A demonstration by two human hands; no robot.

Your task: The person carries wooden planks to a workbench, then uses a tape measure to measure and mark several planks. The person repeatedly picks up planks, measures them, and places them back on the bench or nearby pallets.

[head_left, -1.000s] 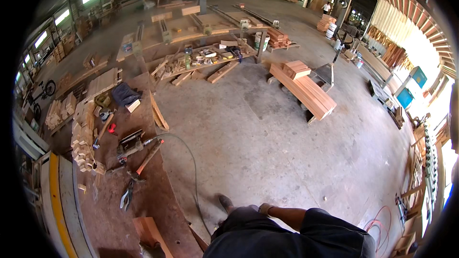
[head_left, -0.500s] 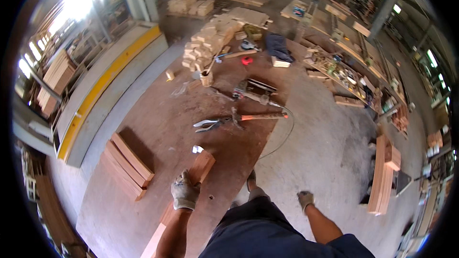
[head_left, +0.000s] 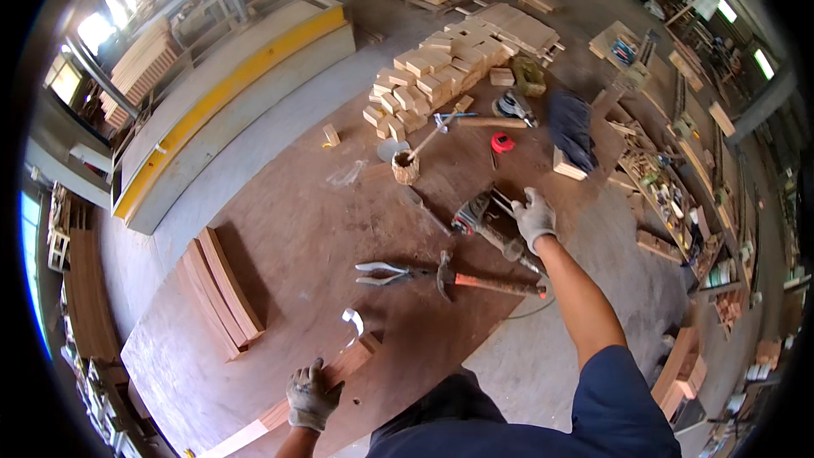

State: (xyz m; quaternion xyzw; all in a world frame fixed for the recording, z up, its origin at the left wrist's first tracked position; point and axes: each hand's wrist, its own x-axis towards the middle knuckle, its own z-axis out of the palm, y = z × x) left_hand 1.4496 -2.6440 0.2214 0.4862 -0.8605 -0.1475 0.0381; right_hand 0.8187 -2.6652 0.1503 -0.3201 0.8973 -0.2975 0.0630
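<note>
My left hand [head_left: 312, 394], in a pale work glove, is closed over a long reddish wooden board [head_left: 349, 362] at the near edge of the brown tabletop. A white curled strip [head_left: 354, 322] stands by the board's far end. My right hand [head_left: 535, 216], also gloved, reaches out with its fingers apart beside an air nail gun [head_left: 483, 222]; whether the fingertips touch it I cannot tell. Between the hands lie a claw hammer [head_left: 475, 282] with an orange handle and grey-handled pliers [head_left: 388, 272]. A chisel-like tool [head_left: 426, 209] is left of the nail gun.
Curved wooden pieces [head_left: 222, 288] lie on the table's left. Farther back are a brush pot [head_left: 405, 171], a red tape measure [head_left: 502, 142], a sander [head_left: 514, 108], a dark cloth [head_left: 573, 131] and stacked pale blocks [head_left: 432, 72]. Cluttered shelving [head_left: 661, 178] stands at right.
My right hand has swung from beside my body up and forward to the nail gun. The view has shifted. My left hand stays on the board, and the white strip stands taller.
</note>
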